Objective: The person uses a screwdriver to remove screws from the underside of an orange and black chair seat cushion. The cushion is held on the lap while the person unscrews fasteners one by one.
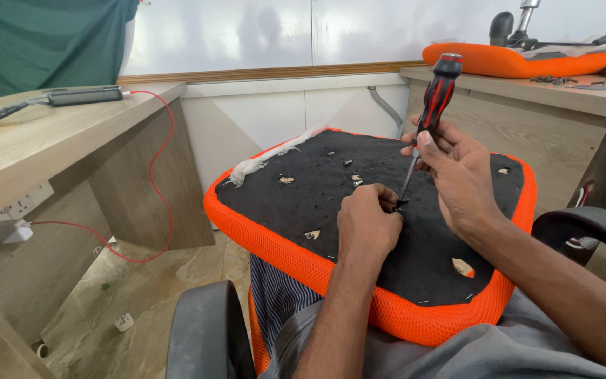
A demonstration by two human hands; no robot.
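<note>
An orange mesh chair seat [296, 256] lies upside down on my lap, its black underside [331, 189] facing up. My right hand [457, 175] grips a red-and-black screwdriver [436, 98] held nearly upright, its tip down on the black underside. My left hand [367, 224] is closed right at the tip, pinching something small and dark that I cannot make out. Small holes with torn fabric dot the underside.
A wooden desk [50, 147] stands at left with a black tool and a red cable [156, 168]. At right, another desk [569, 95] carries a second orange seat [527, 62]. Black armrests [205, 330] flank my lap. White stuffing [268, 160] sticks out at the seat's far corner.
</note>
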